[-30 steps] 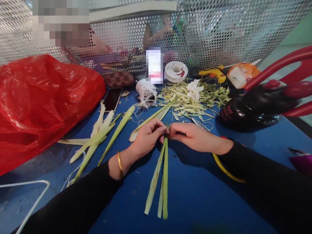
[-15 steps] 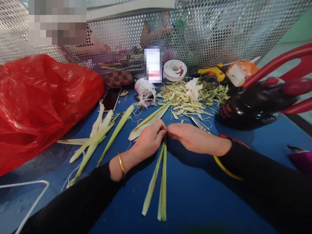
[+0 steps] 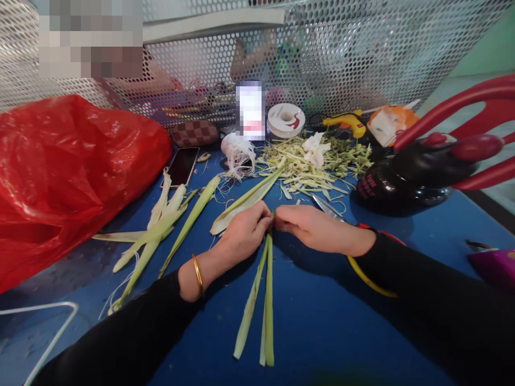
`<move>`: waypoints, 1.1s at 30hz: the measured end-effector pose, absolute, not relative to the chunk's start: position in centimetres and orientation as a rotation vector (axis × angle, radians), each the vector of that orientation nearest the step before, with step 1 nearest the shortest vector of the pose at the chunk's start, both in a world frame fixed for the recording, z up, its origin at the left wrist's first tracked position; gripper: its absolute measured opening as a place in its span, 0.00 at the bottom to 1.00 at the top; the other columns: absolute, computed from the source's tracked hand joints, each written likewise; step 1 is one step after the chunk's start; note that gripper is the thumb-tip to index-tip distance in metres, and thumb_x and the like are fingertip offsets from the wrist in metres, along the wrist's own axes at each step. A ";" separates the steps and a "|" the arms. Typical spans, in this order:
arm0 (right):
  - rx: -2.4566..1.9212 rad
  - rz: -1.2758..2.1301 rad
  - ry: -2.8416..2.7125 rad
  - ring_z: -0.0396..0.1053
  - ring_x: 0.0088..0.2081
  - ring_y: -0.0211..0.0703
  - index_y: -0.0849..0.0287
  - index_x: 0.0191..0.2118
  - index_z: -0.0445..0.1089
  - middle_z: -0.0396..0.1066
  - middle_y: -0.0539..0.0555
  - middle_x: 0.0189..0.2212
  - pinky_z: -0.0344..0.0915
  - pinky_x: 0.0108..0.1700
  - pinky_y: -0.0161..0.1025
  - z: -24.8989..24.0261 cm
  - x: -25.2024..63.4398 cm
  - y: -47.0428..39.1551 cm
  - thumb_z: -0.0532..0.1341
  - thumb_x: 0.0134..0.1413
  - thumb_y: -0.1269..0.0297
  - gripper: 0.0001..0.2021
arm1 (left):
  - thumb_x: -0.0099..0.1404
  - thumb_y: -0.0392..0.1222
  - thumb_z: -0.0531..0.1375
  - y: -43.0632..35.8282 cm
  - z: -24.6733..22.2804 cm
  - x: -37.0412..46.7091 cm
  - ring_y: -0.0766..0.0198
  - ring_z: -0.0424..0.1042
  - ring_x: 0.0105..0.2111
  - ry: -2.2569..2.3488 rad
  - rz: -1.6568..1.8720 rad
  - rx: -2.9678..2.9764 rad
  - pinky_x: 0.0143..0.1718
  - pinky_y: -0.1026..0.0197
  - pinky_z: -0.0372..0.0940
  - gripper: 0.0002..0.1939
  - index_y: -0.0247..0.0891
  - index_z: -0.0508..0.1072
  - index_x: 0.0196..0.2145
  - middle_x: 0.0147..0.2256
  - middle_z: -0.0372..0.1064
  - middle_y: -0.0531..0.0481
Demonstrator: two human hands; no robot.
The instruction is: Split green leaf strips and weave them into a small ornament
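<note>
Long green leaf strips (image 3: pixel 270 300) hang down toward the front of the blue table from between my hands. My left hand (image 3: pixel 246 231), with a gold bangle at the wrist, pinches their upper end. Close beside it, my right hand (image 3: pixel 306 226) has its fingers pressed together at the same spot; what they hold is hidden. Behind my left hand lies a broad pale leaf (image 3: pixel 245 208). More leaves (image 3: pixel 191 225) lie to the left. Scissors (image 3: pixel 328 206) with red and yellow handles rest partly under my right forearm.
A red plastic bag (image 3: pixel 80 171) fills the left side. Toward the back are a dark phone (image 3: pixel 184 166), white thread (image 3: pixel 239 155), a ribbon spool (image 3: pixel 286 120), plant trimmings (image 3: pixel 298 166) and a yellow glue gun (image 3: pixel 346 123). A black and red object (image 3: pixel 402 185) stands at the right.
The view has shifted slightly. My hands remain together at the top of the strips, with only slight movement of the fingers.
</note>
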State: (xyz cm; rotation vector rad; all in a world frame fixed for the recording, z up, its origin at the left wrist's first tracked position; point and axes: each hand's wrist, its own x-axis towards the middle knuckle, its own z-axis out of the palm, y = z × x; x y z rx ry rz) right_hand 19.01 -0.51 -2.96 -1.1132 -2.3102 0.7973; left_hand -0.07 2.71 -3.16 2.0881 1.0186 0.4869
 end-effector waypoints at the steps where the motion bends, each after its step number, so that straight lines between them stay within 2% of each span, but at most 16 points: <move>1: -1.136 0.829 -2.275 0.60 0.31 0.38 0.58 0.29 0.60 0.63 0.49 0.28 0.56 0.35 0.35 -2.9 19.0 -0.5 0.52 0.59 0.75 0.09 | 0.65 0.36 0.51 2.7 -3.3 -0.1 0.67 0.62 0.25 1.015 0.502 2.058 0.27 0.64 0.56 0.06 0.39 0.63 0.29 0.24 0.62 0.56; 6: -1.180 0.827 -2.122 0.62 0.34 0.39 0.59 0.28 0.63 0.63 0.51 0.31 0.58 0.38 0.37 -2.6 19.1 -0.3 0.57 0.58 0.71 0.07 | 0.63 0.38 0.56 2.8 -3.9 0.1 0.71 0.65 0.20 0.999 0.608 1.732 0.25 0.67 0.60 0.02 0.38 0.65 0.32 0.23 0.63 0.59; 11: -1.270 0.900 -1.987 0.62 0.32 0.39 0.58 0.27 0.65 0.64 0.50 0.29 0.58 0.37 0.37 -2.2 18.9 -0.2 0.58 0.56 0.68 0.07 | 0.59 0.38 0.61 2.8 -4.1 0.3 0.72 0.67 0.19 1.007 0.688 1.539 0.22 0.69 0.61 0.06 0.38 0.64 0.31 0.21 0.65 0.59; 15: -1.355 1.024 -1.846 0.62 0.30 0.37 0.59 0.26 0.66 0.65 0.49 0.27 0.58 0.34 0.36 -1.7 18.4 -0.5 0.59 0.54 0.66 0.07 | 0.59 0.37 0.60 2.8 -3.7 0.2 0.72 0.68 0.21 0.991 0.648 1.544 0.23 0.69 0.62 0.03 0.35 0.71 0.30 0.23 0.68 0.55; 19: -1.414 1.106 -1.717 0.62 0.29 0.37 0.59 0.26 0.68 0.67 0.48 0.26 0.57 0.32 0.35 -1.5 18.0 -0.8 0.60 0.51 0.64 0.06 | 0.60 0.35 0.59 2.8 -3.4 0.1 0.72 0.67 0.22 0.994 0.590 1.610 0.25 0.70 0.61 0.05 0.34 0.76 0.31 0.23 0.69 0.54; 33: -1.390 1.140 -1.589 0.65 0.30 0.38 0.60 0.26 0.71 0.70 0.49 0.27 0.59 0.33 0.35 -2.3 18.0 -0.8 0.61 0.51 0.64 0.07 | 0.57 0.33 0.58 2.6 -3.1 0.2 0.72 0.68 0.23 0.925 0.500 1.626 0.29 0.68 0.63 0.06 0.36 0.75 0.29 0.24 0.71 0.56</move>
